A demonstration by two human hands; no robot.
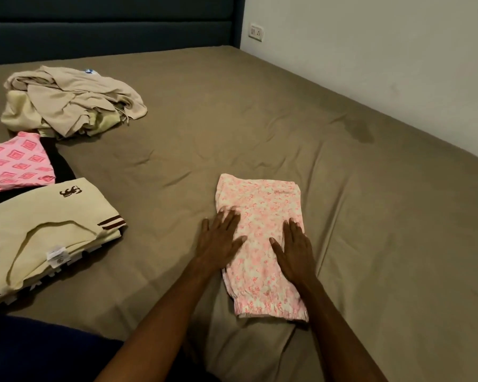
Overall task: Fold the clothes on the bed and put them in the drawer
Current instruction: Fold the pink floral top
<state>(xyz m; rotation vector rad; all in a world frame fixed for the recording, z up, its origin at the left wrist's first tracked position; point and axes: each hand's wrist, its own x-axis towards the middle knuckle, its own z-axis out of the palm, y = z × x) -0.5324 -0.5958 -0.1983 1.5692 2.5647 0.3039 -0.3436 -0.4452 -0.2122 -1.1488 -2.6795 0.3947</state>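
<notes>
Floral garment [262,232]: pink-and-white printed piece, folded to a long narrow rectangle on the bed [342,188], its gathered elastic hem at the near end.
Left hand [221,241]: fingers straight and spread, palm down, pressing the garment's left edge, partly on the sheet.
Right hand [295,249]: flat, fingers straight, pressing the garment's right half; it grips nothing.
Handling, as a judgement: thin, light, limp cloth; it will sag and unfold if lifted by one edge. The elastic hem is the bulkiest part.
Where to take hold: probably both long edges near the middle, or slide flat hands under it, so the folds stay.
Cream polo [53,230]: well to the left of the floral garment, folded, collar and label showing, brown stripes on the cuff.
Pink diamond-print piece [14,161]: beyond the polo, lying on something black.
Beige heap [72,103]: far left of the floral garment, near the headboard [108,26], crumpled, not yet folded.
Containers: no drawer is in view, so its contents cannot be told.
Progress, as a judgement: one more fold or a final smoothing here.
</notes>
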